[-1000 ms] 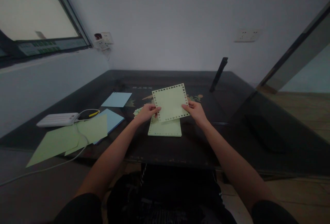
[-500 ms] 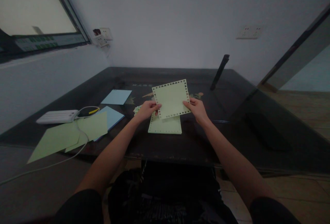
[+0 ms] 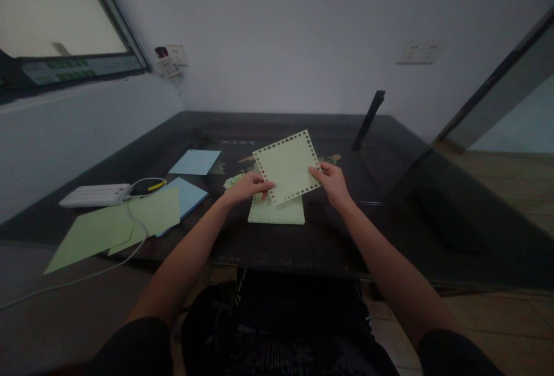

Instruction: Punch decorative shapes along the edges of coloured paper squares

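A pale green paper sheet (image 3: 287, 165) with small shapes punched along its edges is held tilted above the table. My left hand (image 3: 251, 185) pinches its lower left edge, thumb on top. On the right edge, my right hand (image 3: 331, 181) grips it the same way. Below lies a stack of similar punched green paper (image 3: 277, 211), partly covered by the raised sheet. Beside my left hand sits a small heap of paper cutouts (image 3: 234, 181), half hidden behind it.
Plain green sheets (image 3: 93, 232) and blue sheets (image 3: 186, 194) lie at the left, with another blue sheet (image 3: 195, 162) farther back. A white power bank (image 3: 95, 195) with a cable rests there. A black upright bar (image 3: 369, 121) and a dark flat object (image 3: 448, 220) are on the right.
The held sheet has turned anticlockwise, its left edge tilting more. My left hand has shifted slightly down and right; both hands keep their hold.
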`<state>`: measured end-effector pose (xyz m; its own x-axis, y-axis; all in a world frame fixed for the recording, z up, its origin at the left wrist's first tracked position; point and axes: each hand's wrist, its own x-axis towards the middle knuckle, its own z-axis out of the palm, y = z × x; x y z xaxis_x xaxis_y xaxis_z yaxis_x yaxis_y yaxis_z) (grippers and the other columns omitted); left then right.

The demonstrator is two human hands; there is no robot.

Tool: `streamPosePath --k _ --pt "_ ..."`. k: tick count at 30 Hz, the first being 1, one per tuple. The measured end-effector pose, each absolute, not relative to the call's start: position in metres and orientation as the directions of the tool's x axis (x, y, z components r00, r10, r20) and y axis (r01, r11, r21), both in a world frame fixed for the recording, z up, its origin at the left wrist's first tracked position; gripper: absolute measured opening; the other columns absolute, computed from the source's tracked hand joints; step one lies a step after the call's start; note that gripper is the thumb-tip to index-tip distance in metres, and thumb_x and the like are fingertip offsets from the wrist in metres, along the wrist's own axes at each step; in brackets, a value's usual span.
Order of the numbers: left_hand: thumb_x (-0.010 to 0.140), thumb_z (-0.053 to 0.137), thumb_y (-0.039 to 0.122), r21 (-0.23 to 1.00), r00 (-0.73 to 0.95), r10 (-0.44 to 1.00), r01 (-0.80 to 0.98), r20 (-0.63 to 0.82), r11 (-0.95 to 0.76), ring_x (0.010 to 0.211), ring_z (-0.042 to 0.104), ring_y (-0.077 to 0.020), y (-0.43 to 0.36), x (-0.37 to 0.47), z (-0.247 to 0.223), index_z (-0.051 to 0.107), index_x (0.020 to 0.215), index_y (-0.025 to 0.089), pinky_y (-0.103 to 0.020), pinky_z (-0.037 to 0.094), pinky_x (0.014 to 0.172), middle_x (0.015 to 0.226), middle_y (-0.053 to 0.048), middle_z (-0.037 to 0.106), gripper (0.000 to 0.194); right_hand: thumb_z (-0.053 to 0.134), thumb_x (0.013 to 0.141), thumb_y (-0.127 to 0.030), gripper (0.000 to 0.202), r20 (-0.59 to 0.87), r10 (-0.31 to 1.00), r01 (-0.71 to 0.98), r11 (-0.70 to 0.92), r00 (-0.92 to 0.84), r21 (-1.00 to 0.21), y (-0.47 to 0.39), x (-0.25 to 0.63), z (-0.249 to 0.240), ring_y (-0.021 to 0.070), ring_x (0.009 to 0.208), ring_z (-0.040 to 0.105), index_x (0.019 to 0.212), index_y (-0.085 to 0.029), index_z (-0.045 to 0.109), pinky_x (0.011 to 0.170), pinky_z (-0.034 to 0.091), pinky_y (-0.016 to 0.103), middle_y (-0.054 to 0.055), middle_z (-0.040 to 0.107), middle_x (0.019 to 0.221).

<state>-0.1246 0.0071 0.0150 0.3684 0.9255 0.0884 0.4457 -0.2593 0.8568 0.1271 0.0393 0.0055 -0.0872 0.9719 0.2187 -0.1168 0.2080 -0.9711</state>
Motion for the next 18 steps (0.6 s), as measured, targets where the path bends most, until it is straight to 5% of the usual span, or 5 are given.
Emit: streamPosePath --k 18 --pt "0.081 0.054 0.044 0.779 0.523 0.852 0.529 0.015 -0.338 0.041 0.035 -0.0091 0.0064 -0.121 0.0161 0.064 0.052 0.014 -0.028 0.025 0.047 0.044 -0.004 0.053 0.043 0.073 0.061 -0.043 0.033 0.237 0.967 -0.101 0.228 -0.096 -0.969 0.039 0.1262 0.005 0.0176 0.065 0.062 0.082 -0.017 0.068 0.064 0.05 0.033 0.005 0.07 0.079"
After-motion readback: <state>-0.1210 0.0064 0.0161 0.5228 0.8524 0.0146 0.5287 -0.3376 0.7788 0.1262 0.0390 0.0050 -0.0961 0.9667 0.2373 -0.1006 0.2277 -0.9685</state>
